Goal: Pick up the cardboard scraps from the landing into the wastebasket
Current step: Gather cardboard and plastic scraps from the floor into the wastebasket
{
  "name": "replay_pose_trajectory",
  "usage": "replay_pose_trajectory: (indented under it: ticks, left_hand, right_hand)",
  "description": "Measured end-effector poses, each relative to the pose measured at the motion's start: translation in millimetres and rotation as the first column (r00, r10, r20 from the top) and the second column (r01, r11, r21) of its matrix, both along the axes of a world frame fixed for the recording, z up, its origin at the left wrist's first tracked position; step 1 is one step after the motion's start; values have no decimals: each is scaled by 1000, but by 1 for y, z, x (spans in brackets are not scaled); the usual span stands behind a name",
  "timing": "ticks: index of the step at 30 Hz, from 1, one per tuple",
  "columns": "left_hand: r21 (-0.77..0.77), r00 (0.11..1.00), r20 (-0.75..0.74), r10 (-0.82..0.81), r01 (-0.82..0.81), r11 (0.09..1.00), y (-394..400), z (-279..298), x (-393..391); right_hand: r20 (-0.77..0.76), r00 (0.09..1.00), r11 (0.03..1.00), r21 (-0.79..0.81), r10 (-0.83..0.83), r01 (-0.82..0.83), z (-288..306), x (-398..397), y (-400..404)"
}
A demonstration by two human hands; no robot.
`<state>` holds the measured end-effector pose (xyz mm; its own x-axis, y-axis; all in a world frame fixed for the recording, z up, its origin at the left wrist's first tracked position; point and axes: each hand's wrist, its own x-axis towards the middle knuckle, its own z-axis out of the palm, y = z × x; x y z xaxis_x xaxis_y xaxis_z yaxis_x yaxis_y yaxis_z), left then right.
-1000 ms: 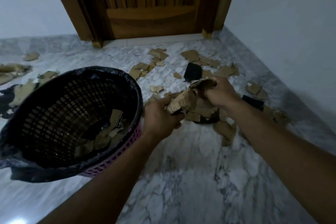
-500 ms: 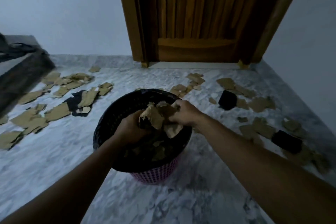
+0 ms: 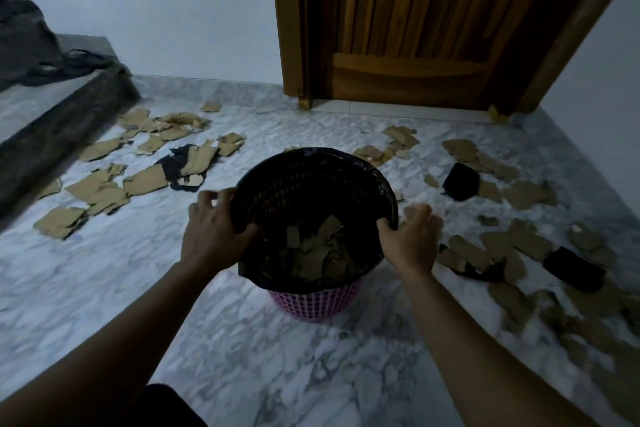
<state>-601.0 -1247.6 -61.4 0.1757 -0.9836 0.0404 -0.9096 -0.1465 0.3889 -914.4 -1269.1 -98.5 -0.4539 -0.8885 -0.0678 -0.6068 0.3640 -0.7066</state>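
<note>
In the middle of the frame, the left hand [image 3: 213, 230] and right hand [image 3: 412, 239] curl around the wastebasket [image 3: 313, 302] rim, one each side. Brown cardboard scraps [image 3: 318, 253] lie inside it, with more scraps [image 3: 104, 187] on the floor [image 3: 277, 357] left and right.

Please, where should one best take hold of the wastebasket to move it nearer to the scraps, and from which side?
Probably at the rim of the wastebasket, from above, on two opposite sides. It stands upright with its wide mouth open, so the rim lies free. The left hand and right hand already grip it so, thumbs hooked inside. The lining bag looks slack, so grasp the firm edge too.
</note>
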Motion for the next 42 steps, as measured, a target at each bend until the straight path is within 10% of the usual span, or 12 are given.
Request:
replay_pose_trajectory:
  ticks: [3, 21, 27, 34, 42]
  left_hand:
    - [268, 959, -234, 159, -94, 959, 3, -6, 1]
    - [173, 920, -349, -176, 248, 953, -3, -9, -141]
    - [444, 481, -786, 388, 4, 896, 15, -35, -161]
    - [711, 753, -597, 278, 336, 617, 91, -109, -257]
    - [616, 753, -645, -132, 614, 494, 130, -164, -411]
  right_hand:
    - [242, 964, 969, 192, 107, -156, -2, -3, 6]
    - [238, 953, 966, 220, -186, 134, 18, -137, 111]
    - [184, 973, 960, 264, -141, 90, 55, -197, 121]
    - [15, 999, 917, 398, -52, 42, 80, -310, 128]
    - [-173, 984, 875, 481, 40, 49, 22, -421, 180]
